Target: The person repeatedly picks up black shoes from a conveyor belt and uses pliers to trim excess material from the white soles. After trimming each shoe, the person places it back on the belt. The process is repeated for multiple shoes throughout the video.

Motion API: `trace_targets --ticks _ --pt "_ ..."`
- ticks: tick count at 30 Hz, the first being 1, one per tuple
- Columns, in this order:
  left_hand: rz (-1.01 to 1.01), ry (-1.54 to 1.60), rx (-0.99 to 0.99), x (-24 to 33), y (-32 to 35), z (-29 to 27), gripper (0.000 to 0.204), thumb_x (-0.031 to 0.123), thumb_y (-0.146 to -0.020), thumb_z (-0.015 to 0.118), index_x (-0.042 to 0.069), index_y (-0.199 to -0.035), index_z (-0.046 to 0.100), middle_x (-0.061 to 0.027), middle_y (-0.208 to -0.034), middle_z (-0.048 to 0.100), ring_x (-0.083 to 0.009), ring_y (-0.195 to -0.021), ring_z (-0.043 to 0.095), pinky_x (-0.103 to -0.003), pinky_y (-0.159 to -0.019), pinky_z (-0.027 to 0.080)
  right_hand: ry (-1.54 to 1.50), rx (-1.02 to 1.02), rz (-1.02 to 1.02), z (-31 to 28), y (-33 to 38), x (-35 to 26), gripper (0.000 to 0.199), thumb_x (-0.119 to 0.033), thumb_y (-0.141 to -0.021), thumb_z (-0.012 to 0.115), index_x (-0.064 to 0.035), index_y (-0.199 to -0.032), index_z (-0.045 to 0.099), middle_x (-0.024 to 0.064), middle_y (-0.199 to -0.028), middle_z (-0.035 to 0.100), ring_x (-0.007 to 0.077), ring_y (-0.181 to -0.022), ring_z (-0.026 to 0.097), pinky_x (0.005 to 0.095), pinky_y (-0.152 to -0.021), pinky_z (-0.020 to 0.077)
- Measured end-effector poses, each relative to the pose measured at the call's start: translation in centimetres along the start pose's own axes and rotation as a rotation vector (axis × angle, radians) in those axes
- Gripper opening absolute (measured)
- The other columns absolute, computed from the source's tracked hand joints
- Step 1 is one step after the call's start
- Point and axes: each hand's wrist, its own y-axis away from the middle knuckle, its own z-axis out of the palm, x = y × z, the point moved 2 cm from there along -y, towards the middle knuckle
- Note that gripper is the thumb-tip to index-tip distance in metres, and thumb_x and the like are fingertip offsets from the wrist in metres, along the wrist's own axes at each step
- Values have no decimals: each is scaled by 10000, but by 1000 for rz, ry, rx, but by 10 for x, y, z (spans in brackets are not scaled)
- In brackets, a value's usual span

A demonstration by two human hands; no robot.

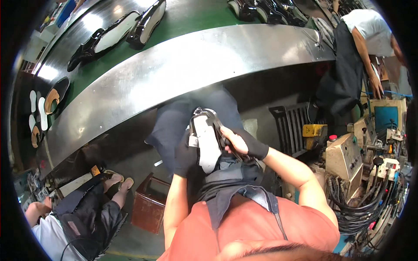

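Metal-edged tabletop [174, 74] w/ green strip [191, 15] arcs across top of frame. Glossy blk shoes [149, 21] on it, upper L. Cream control box [342, 154], R side. White-faced shoe [207, 143] at ctr, betw. hands: L hand's [186, 154] grip clamped on its L edge, R hand's [237, 142] on its R. Yellow box [314, 131], mid R, has dk print, too sm. to read.

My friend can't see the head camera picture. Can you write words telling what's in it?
A left hand and right hand in dark gloves hold a dark shoe with a white sole-shaped part over a lap. Ahead, glossy black shoes sit on a green, metal-edged workbench; a machine with cables stands at right, and other people are nearby.
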Motion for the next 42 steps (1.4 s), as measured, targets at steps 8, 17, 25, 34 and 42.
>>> trace_targets --ticks 8,17,25,34,42 --pt "196 -636 111 0 33 8 546 335 -927 575 -21 -1332 493 -289 -1242 568 -415 -1105 597 -425 -908 492 107 -44 -30 -14 8 -9 474 -465 -1022 392 -57 -958 625 23 -740 630 96 -637 621 245 -570 482" --pt "234 -990 -250 28 21 -8 664 180 -772 676 -55 -1347 440 -308 -1210 572 -421 -1072 599 -434 -875 510 254 -110 -86 -34 9 -4 495 -472 -1019 404 -36 -980 635 36 -812 656 88 -756 602 247 -644 459" --pt "225 -490 286 -5 37 28 547 186 -796 663 -70 -1265 552 -277 -1247 582 -375 -1153 594 -373 -956 487 704 -303 -175 -56 10 -25 448 -429 -1000 481 -7 -969 628 57 -760 607 137 -699 515 307 -670 449" --pt "147 -702 -218 40 47 4 640 132 -794 623 -58 -1372 423 -301 -1271 551 -400 -1199 545 -405 -992 445 1329 -338 -378 -12 23 -83 435 -370 -943 491 -21 -741 657 231 -670 601 417 -618 597 486 -582 453" --pt "41 -279 32 22 35 22 698 345 -910 608 -26 -1436 336 -215 -1385 487 -289 -1264 503 -345 -1024 403 1332 -132 -618 -48 -12 -21 532 -465 -935 503 -20 -676 636 203 -630 608 397 -563 611 480 -535 477"
